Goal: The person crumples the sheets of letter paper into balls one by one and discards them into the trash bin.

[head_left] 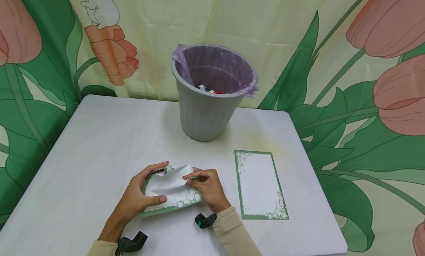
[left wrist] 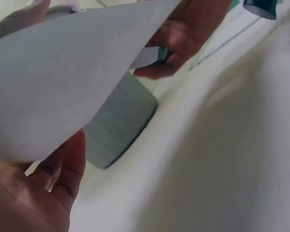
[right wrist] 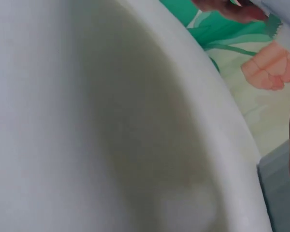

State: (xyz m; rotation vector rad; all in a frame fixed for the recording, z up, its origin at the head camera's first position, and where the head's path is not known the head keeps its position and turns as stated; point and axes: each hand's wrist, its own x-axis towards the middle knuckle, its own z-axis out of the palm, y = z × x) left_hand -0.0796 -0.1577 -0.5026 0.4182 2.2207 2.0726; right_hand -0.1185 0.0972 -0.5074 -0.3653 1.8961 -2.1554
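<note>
A white sheet of paper with a green, flower-printed border is held up off the table between both hands, bent and creased. My left hand grips its left side, thumb on the near face and fingers over the far edge. At the right edge, my right hand pinches the paper between thumb and fingers. The left wrist view shows the sheet's plain back, which partly hides the left fingers. A second bordered sheet lies flat on the table, right of the right hand.
A grey bin with a purple liner stands at the back of the white table, some crumpled bits inside. Behind hangs a cloth printed with tulips. Black devices sit on both wrists.
</note>
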